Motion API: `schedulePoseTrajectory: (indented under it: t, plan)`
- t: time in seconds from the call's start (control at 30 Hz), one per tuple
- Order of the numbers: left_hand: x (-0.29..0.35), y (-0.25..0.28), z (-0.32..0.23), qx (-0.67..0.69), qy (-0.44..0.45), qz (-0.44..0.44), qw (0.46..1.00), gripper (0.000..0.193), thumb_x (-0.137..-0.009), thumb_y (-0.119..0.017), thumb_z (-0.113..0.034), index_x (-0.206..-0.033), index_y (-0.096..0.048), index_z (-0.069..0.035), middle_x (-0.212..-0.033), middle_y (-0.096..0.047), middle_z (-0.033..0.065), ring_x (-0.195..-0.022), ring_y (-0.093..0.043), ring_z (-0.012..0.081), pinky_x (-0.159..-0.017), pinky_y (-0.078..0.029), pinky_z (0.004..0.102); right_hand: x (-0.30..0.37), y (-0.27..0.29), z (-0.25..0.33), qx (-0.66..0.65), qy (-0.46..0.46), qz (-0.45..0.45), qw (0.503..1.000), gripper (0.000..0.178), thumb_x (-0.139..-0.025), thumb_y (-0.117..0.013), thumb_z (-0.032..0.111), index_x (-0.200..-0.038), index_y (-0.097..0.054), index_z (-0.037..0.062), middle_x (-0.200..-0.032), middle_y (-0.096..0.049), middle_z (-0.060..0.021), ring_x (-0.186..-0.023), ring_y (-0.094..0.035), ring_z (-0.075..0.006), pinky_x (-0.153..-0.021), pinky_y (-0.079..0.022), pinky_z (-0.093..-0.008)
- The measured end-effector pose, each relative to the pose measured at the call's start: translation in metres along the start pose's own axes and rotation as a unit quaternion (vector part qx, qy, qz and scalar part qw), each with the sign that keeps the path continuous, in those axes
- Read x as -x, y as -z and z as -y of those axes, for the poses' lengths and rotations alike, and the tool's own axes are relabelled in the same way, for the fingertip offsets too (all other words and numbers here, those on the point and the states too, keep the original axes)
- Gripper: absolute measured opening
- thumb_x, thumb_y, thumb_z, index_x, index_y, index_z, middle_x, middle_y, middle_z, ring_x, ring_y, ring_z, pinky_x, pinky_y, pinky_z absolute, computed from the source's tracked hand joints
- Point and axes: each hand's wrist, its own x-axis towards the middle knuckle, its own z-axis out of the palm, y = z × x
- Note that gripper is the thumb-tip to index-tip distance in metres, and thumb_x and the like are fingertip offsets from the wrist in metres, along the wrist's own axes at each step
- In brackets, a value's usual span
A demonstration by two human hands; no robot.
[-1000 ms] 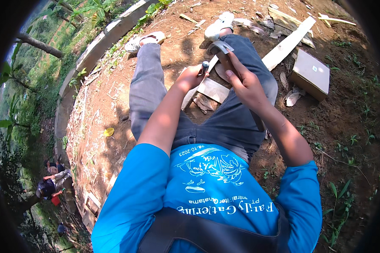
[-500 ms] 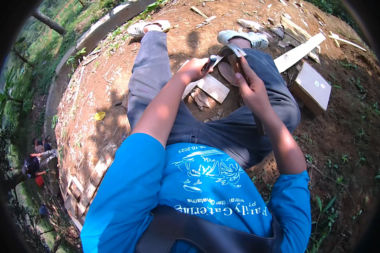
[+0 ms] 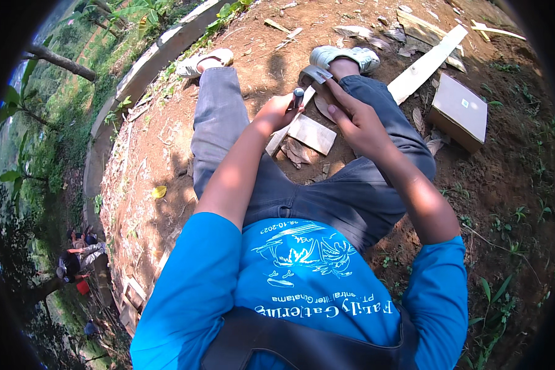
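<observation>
My left hand (image 3: 274, 115) is closed around a short dark-handled tool (image 3: 298, 96), its rounded butt end pointing up. The tool's lower part is hidden by my fingers. In my right hand (image 3: 362, 126) is a hammer, gripped with the thumb along its handle; the hammer's metal head (image 3: 314, 74) stands out beyond my fingers, above and right of the tool and apart from it. A narrow wood strip (image 3: 279, 139) slants down beside my left hand. Under my hands, between my legs, a small flat wood block (image 3: 312, 134) lies on the ground among dry leaves (image 3: 297, 152).
A cardboard box (image 3: 459, 111) sits right of my bent leg. Beside it a long pale board (image 3: 428, 66) reaches away, with more scraps beyond. A concrete edge (image 3: 114, 102) curves along the left, and people (image 3: 80, 259) are farther off there.
The hammer and my right hand have moved left, bringing the head nearer the dark-handled tool. My left hand has shifted slightly left and towards me, still gripping. The view has turned a little.
</observation>
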Motion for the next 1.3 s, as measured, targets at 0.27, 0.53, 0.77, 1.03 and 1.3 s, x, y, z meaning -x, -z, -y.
schedulePoseTrajectory:
  t: [0.27,0.53,0.77,1.03,1.3]
  plan:
    - [0.002,-0.001,0.02,-0.048,0.016,-0.021,0.998,0.018,-0.089,-0.071,-0.018,-0.101,-0.064,-0.008,-0.094,-0.071,0.015,-0.088,-0.068,0.0332,-0.078,-0.053,0.0411,-0.004,0.024,0.074,-0.019,0.079,-0.141,0.987,0.054,-0.1,-0.052,0.008,-0.151,-0.035,0.0045,-0.096,-0.066,-0.0167,-0.082,-0.065,-0.0203,-0.073,-0.05,-0.0304]
    - [-0.012,-0.007,0.006,-0.057,0.028,0.011,0.998,0.023,-0.092,-0.069,-0.026,-0.104,-0.063,-0.007,-0.094,-0.07,0.0171,-0.092,-0.067,0.0354,-0.081,-0.051,0.0426,-0.012,0.021,0.039,0.097,0.11,-0.069,0.987,0.062,-0.096,-0.052,0.007,-0.154,-0.032,0.013,-0.09,-0.066,-0.0255,-0.079,-0.069,-0.0358,-0.073,-0.05,-0.0332]
    - [-0.018,-0.008,0.003,-0.019,0.043,0.03,0.998,0.018,-0.092,-0.071,-0.02,-0.101,-0.065,-0.006,-0.088,-0.071,0.0115,-0.083,-0.068,0.0204,-0.079,-0.052,0.035,-0.001,-0.006,0.022,0.153,-0.083,-0.053,0.983,0.061,-0.098,-0.056,0.014,-0.154,-0.032,0.0112,-0.098,-0.065,-0.0289,-0.082,-0.067,-0.0421,-0.077,-0.051,-0.0387]
    - [-0.005,0.006,0.005,-0.028,0.058,0.008,0.998,0.023,-0.091,-0.07,-0.026,-0.106,-0.065,-0.009,-0.095,-0.07,0.0187,-0.09,-0.066,0.039,-0.079,-0.051,0.0442,-0.017,0.016,0.096,-0.039,0.061,-0.159,0.985,0.06,-0.105,-0.047,0.015,-0.158,-0.019,0.0121,-0.079,-0.056,-0.0065,-0.062,-0.053,-0.0135,-0.059,-0.044,-0.0258]
    - [-0.008,-0.004,0.018,-0.09,0.025,0.02,0.995,0.019,-0.09,-0.07,-0.02,-0.102,-0.063,-0.008,-0.09,-0.07,0.0118,-0.085,-0.068,0.0291,-0.082,-0.052,0.0378,-0.019,-0.006,0.023,0.104,-0.046,0.013,0.993,0.066,-0.098,-0.053,0.017,-0.156,-0.023,0.0124,-0.086,-0.066,-0.0307,-0.082,-0.067,-0.0458,-0.074,-0.05,-0.0451]
